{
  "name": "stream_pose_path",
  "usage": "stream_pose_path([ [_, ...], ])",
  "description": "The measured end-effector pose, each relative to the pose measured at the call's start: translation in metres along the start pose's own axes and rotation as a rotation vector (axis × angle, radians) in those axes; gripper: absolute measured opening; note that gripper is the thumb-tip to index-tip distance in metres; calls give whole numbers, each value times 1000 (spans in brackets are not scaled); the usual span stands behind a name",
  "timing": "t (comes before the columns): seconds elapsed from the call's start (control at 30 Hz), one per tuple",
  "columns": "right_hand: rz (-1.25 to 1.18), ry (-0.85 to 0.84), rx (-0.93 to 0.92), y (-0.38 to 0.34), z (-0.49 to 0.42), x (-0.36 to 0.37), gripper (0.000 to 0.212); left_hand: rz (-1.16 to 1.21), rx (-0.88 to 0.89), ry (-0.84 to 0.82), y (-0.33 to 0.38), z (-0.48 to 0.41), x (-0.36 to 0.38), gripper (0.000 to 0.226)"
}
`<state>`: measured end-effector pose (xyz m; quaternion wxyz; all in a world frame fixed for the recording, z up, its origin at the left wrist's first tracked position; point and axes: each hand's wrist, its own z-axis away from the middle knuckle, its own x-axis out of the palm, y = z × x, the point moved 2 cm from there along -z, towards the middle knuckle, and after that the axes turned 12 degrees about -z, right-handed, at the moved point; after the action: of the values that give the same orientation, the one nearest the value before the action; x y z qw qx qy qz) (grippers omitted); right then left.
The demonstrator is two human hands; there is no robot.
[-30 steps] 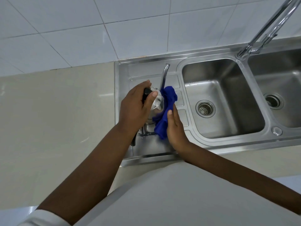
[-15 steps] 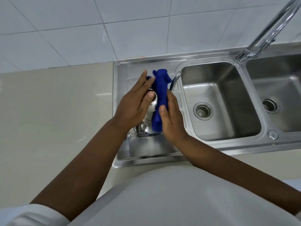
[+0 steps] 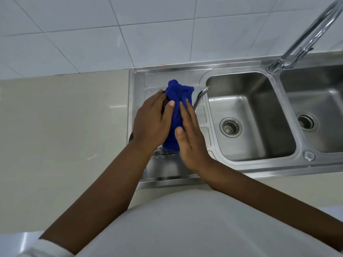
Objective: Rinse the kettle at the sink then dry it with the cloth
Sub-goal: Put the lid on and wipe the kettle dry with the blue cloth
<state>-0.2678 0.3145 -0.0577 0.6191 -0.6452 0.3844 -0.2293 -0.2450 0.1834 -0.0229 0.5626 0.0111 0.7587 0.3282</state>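
Note:
The steel kettle stands on the sink's drainboard [image 3: 167, 169], almost wholly hidden under my hands and the cloth. Only its curved spout [image 3: 199, 96] shows, pointing right toward the basin. A blue cloth [image 3: 177, 101] is draped over the kettle's top and front. My left hand [image 3: 151, 121] clasps the kettle's left side near its black handle. My right hand [image 3: 191, 134] lies flat on the cloth and presses it against the kettle's right side.
Right of the drainboard is a steel basin [image 3: 248, 115] with a drain, and a second basin [image 3: 319, 112] beyond it. A tall chrome tap [image 3: 304, 38] rises between them. A beige counter [image 3: 61, 127] spreads left; white wall tiles [image 3: 115, 32] stand behind.
The cloth has moved from the kettle's right side up over its top. My right hand slid up with it, and the spout has swung from pointing away to pointing right.

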Motion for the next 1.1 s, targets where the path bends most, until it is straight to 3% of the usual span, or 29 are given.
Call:
stream_pose_path([
  [0.2, -122, 21, 269, 14, -12, -20, 66, -78, 94, -33, -2, -2, -10, 47],
  [0.37, -120, -35, 107, -28, -15, -8, 83, -106, 248, -51, -9, -9, -11, 55],
  [0.5, -78, -7, 75, -20, -20, -6, 70, -70, 325, -49, -13, -12, -10, 56],
  [0.6, -139, 26, 285, -15, -31, -16, 56, -92, 355, -71, -14, -14, -11, 56],
  [0.67, -176, 20, 494, -19, -42, -19, 60, -108, 386, -90, -15, -16, -10, 56],
  [0.77, -185, -29, 639, -37, -53, -16, 75, -173, 419, -121, -17, -19, -9, 59],
  [0.9, -139, -250, 510, -71, -56, -20, 66, -258, 454, -130, -15, -20, -12, 64],
  [0.97, -39, -390, 506, -78, -59, -29, 65, -372, 401, -79, -11, -14, -15, 65],
  [1.03, 53, -474, 592, -78, -65, -37, 70, -467, 238, -55, -5, -4, -14, 70],
  [1.1, 131, -489, 723, -72, -72, -46, 77, -382, 40, -108, 3, 7, -7, 76],
])
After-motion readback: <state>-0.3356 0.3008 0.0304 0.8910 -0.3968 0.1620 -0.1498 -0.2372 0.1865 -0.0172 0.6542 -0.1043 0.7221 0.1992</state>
